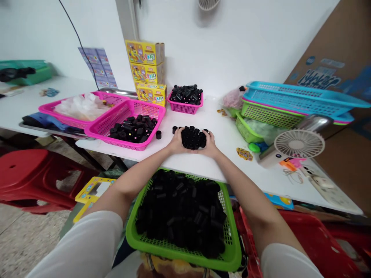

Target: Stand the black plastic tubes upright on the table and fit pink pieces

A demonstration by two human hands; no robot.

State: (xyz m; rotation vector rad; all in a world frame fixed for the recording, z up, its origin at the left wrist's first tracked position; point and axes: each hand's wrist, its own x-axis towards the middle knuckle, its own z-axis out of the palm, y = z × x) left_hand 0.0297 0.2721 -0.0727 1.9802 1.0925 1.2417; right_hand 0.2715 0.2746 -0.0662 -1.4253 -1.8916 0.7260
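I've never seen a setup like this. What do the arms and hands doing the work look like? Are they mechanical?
No, they are a person's. The left hand and right hand are ungloved, with ordinary human fingers. Plain white short sleeves leave the forearms bare. I see no watch, bracelet, cables or markings on them.

white wall (246,46) behind a white table (216,123); red stool (23,170) at left on speckled floor (17,243).
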